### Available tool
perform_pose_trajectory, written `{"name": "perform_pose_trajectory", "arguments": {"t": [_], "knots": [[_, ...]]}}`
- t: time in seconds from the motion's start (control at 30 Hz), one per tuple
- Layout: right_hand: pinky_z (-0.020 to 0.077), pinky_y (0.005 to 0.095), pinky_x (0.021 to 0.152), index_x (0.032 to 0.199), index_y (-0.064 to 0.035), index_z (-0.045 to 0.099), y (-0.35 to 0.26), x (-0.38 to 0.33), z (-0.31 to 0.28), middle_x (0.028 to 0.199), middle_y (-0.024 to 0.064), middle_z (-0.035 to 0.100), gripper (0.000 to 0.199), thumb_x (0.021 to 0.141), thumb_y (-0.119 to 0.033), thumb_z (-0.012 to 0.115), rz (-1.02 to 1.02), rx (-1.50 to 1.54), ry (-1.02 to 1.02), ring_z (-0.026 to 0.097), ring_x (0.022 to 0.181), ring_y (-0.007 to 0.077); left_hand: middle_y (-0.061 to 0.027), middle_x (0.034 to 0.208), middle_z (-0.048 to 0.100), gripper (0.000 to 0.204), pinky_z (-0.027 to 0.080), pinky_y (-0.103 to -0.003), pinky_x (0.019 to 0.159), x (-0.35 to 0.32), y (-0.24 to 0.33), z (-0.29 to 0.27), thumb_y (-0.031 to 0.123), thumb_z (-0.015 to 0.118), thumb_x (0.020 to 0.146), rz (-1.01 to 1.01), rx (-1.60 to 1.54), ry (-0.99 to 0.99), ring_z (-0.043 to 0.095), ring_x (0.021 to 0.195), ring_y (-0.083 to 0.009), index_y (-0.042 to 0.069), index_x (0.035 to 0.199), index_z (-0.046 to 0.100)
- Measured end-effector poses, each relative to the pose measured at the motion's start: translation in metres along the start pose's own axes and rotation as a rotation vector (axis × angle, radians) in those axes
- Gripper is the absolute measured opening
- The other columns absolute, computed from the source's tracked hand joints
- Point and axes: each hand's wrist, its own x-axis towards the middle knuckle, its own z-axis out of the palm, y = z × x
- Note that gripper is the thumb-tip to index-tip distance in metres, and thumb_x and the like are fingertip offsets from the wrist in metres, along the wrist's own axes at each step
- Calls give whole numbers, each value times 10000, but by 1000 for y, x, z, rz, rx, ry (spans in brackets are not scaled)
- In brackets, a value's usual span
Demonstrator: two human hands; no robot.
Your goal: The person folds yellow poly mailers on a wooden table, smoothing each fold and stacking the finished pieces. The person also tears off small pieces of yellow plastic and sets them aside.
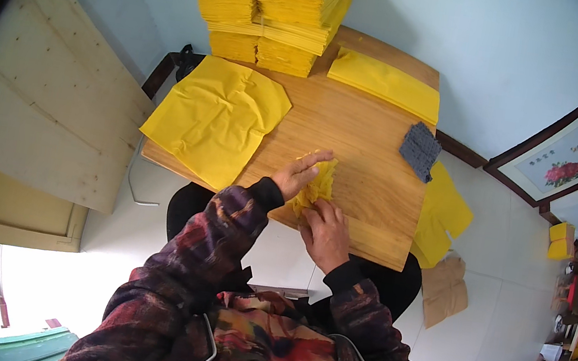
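Observation:
A small bunched piece of yellow paper [320, 183] lies near the front edge of the wooden table [353, 157], between my two hands. My left hand [297, 174] rests along its left side with the fingers stretched out, partly covering it. At its near end, my right hand [327, 233] has bent fingers closed on the paper's lower edge. Left of my hands, a large creased yellow sheet [217, 120] lies flat, its near corner at the table's edge. To the far right sits a dark grey cloth [420, 150].
Tall bundles of folded yellow paper [275, 8] stand at the back, beside a flat yellow stack [384, 82]. A yellow sheet [442, 216] and a brown paper piece [445, 290] lie right of the table. A wooden board [46, 89] leans at left.

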Motion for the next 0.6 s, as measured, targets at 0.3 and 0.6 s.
{"name": "perform_pose_trajectory", "arguments": {"t": [0.3, 0.6], "knots": [[447, 432, 835, 866, -58, 613, 7, 6, 6, 1052, 102, 592, 129, 744, -58, 654, -1, -33, 39, 527, 997, 318, -139, 1046, 662, 246, 513, -373, 850, -33, -2, 16, -46, 576, 781, 18, 572, 58, 632, 964, -316, 47, 984, 679], [446, 452, 752, 845, -24, 528, 19, 41, 7, 912, 143, 546, 89, 802, -13, 605, 130, 213, -1, 535, 881, 372, -104, 984, 615, 459, 483, -361, 810, -27, -13, 21, 2, 650, 727, 76, 744, 202, 577, 957, -302, 80, 1178, 612]]}}
